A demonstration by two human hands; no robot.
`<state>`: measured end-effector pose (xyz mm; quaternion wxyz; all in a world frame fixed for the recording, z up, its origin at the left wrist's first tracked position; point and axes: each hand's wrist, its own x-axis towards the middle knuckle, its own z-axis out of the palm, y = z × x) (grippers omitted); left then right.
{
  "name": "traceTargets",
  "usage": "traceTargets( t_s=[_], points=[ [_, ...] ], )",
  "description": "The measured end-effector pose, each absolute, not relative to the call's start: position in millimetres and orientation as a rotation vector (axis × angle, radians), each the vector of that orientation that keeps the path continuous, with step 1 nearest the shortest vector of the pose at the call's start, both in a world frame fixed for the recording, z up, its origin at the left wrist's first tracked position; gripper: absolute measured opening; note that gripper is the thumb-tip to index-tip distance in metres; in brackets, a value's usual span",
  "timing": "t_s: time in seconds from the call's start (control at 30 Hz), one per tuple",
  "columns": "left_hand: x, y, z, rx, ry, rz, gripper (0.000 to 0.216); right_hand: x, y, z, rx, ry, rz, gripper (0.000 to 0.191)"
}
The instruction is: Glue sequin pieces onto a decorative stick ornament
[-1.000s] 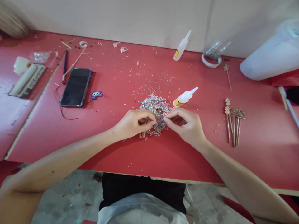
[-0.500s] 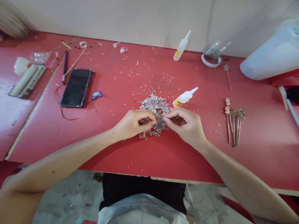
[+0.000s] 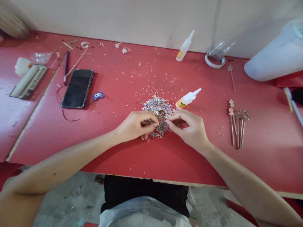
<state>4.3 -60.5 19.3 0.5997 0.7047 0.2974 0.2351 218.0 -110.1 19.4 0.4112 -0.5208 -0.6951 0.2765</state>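
My left hand (image 3: 138,125) is closed in a pinch over a heap of small glittering sequin-like bits (image 3: 155,104). It appears to grip a hair stick with a brown flower-shaped head (image 3: 161,113); its thin end seems to show past the hand at lower left, while the middle is hidden by the fingers. From the other side, my right hand (image 3: 190,126) pinches thumb and forefinger together beside the flower head. Whatever lies between those fingertips is too small to name. Just behind the right hand lies a white glue bottle (image 3: 186,100) with a yellow label.
Gold hair sticks (image 3: 238,126) lie at right, with a single one (image 3: 231,77) farther back. Another glue bottle (image 3: 185,46) stands by the wall, near a tape roll (image 3: 215,61) and a big white cylinder (image 3: 274,53). A phone (image 3: 77,88) and a purple charm (image 3: 98,96) lie left.
Both hands stay almost in place over the sparkling heap. My right fingertips have shifted very slightly beside the flower head; the view has drifted a little.
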Motion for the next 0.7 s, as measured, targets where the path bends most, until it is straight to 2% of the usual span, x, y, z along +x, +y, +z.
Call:
traceTargets(
  t_s=[0.7],
  points=[
    [4.5, -60.3, 19.4, 1.618, 0.678, 0.548, 0.008, 217.8, -110.6, 21.5, -1.319, -1.761, 0.647, 0.008]
  ],
)
